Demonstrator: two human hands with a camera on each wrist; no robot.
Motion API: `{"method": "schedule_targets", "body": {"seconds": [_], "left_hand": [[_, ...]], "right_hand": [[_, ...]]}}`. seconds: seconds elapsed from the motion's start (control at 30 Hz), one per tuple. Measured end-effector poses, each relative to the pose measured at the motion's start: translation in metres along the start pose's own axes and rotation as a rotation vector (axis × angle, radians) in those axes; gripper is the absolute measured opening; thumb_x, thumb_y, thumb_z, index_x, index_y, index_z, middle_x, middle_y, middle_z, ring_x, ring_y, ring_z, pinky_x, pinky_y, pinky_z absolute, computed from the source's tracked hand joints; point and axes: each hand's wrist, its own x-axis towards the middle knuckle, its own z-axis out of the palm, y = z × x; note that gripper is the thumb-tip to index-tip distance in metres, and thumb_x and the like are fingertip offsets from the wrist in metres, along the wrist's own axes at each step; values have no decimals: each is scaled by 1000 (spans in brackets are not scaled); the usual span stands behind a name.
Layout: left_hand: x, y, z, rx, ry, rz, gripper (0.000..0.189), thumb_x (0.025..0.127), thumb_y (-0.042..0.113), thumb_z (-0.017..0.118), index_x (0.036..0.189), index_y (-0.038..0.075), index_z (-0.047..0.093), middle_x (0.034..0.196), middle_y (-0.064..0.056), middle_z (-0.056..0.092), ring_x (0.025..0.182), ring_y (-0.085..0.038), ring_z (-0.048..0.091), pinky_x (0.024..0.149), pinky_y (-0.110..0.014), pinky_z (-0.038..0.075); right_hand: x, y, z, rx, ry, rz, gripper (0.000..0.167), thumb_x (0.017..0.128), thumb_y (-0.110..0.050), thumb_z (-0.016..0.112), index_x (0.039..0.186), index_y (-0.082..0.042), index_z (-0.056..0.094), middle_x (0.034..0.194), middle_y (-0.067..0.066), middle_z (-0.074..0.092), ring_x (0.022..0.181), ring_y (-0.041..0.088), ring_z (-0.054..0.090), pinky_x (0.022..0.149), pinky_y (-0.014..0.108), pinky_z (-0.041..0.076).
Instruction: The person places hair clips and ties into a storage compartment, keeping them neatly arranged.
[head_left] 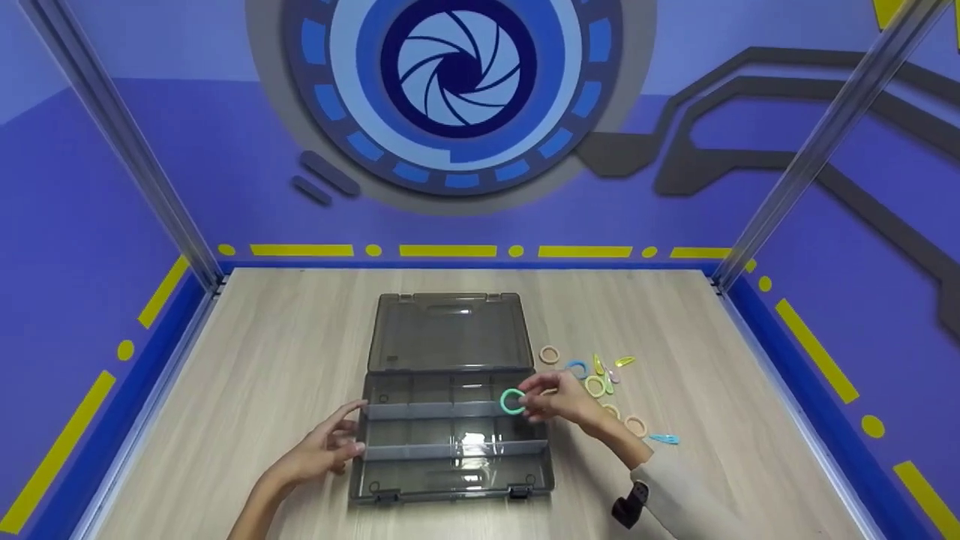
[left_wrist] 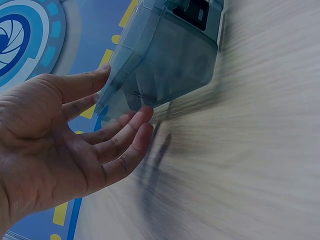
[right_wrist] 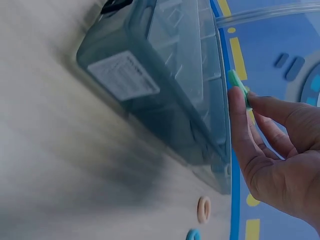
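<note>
A smoky clear plastic organizer box point(head_left: 420, 480) lies on the table with its lid point(head_left: 450, 337) flipped back flat. My right hand point(head_left: 562, 399) pinches a green hair tie point(head_left: 502, 401) between thumb and fingertips, over the right side of the box's rows. In the right wrist view, the green hair tie point(right_wrist: 238, 86) shows edge-on just above the box's rim. My left hand point(head_left: 315, 451) is at the box's left side, its fingers loosely bent and the fingertips right at the wall. The left wrist view shows this hand point(left_wrist: 60, 137) with nothing in its grasp.
Right of the box lie several hair ties, among them a peach one point(head_left: 541, 355) and a blue one point(head_left: 577, 364), plus small snap hair clips, including a blue clip point(head_left: 664, 439). Pale dividers point(head_left: 420, 451) split the box into rows. Metal posts point(head_left: 810, 157) flank the table.
</note>
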Motion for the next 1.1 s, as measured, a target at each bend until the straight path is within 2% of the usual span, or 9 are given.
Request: {"method": "schedule_targets", "body": {"seconds": [0.13, 0.33, 0.47, 0.73, 0.9, 1.1], "left_hand": [[2, -2, 2, -17, 3, -10, 80, 102, 25, 65, 163, 8, 16, 148, -40, 33, 108, -26, 61, 82, -44, 58], [4, -4, 1, -27, 9, -24, 80, 102, 25, 65, 163, 9, 15, 148, -38, 33, 106, -25, 61, 82, -44, 57], [3, -5, 2, -37, 21, -54, 81, 102, 26, 65, 163, 9, 15, 147, -36, 33, 106, -26, 60, 82, -44, 58], [0, -6, 3, -49, 21, -52, 80, 102, 27, 65, 163, 9, 17, 146, -34, 35, 104, -24, 59, 81, -41, 57], [0, -5, 1, -42, 14, -23, 79, 102, 24, 64, 162, 6, 16, 144, -36, 36, 102, -23, 59, 79, -40, 57], [2, -5, 1, -53, 14, -24, 79, 102, 25, 64, 162, 7, 16, 144, -35, 36, 101, -23, 59, 79, -39, 56]], "right_hand": [[9, -6, 10, 26, -23, -9, 30, 93, 1, 69, 117, 18, 60, 89, 7, 74, 75, 12, 73, 69, 26, 63], [22, -9, 35, 31, -51, -59, 27, 93, 2, 70, 115, 16, 63, 96, 23, 74, 74, 12, 73, 69, 29, 63], [28, -4, 54, 54, -70, -79, 26, 92, 5, 69, 112, 19, 63, 95, 30, 73, 71, 10, 71, 65, 25, 62], [37, 2, 82, 75, -87, -31, 24, 89, 5, 72, 109, 17, 65, 85, 12, 74, 64, 7, 69, 60, 20, 60], [42, 1, 94, 56, -95, -31, 24, 88, 4, 74, 108, 16, 67, 87, 17, 75, 64, 8, 70, 61, 22, 61], [44, -2, 109, 50, -77, -43, 20, 86, 6, 74, 104, 14, 70, 88, 22, 75, 63, 9, 70, 62, 25, 62]]}}
